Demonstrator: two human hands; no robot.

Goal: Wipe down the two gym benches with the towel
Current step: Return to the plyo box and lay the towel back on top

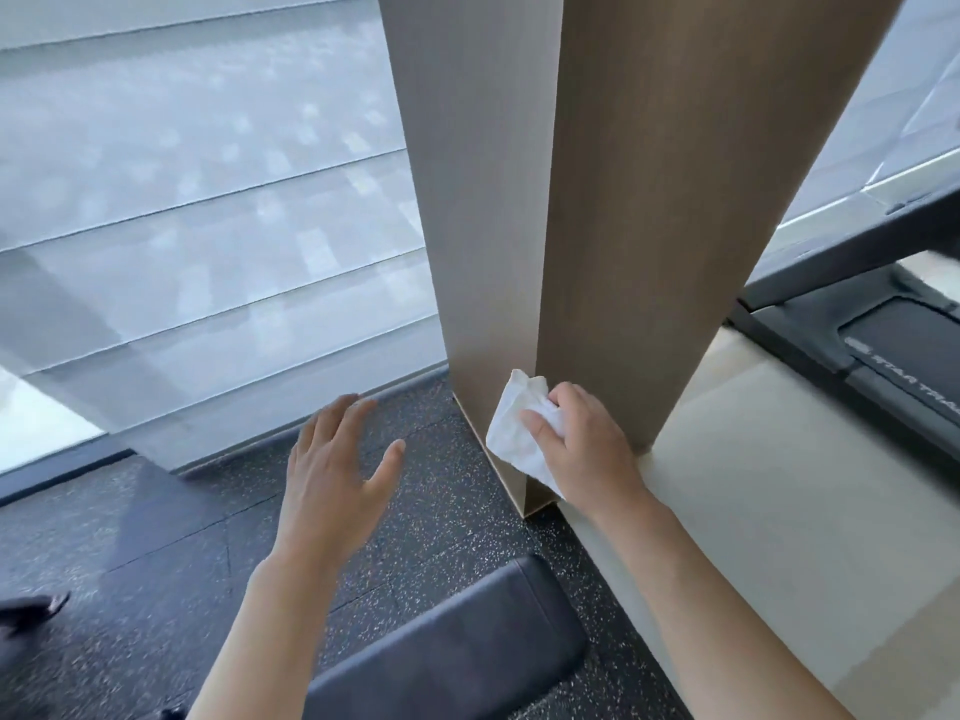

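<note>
Both hands are held out in front of the body above the speckled floor (171, 537): the left hand (332, 480) is empty, with its fingers spread and straight, and nothing is touched by it, while the white towel (519, 433) is gripped in the right hand (582, 449), bunched between thumb and curled fingers. The towel is seen against the foot of the wooden pillar (545, 200); whether it touches the pillar cannot be told. Only one bench pad (452, 646) is in view, dark and padded, low in the frame and nearer the body than either hand, between the two forearms and partly hidden by them. Its long axis appears to run from the lower left up toward the pillar on the right, with its rounded end pointed toward the right hand. By this reading, the towel hand is judged the nearer to that end, and it would have to be drawn back and down for the pad to be reached. The second bench is not shown. A treadmill (883, 356) is seen at the right edge, well apart from the pad.
</note>
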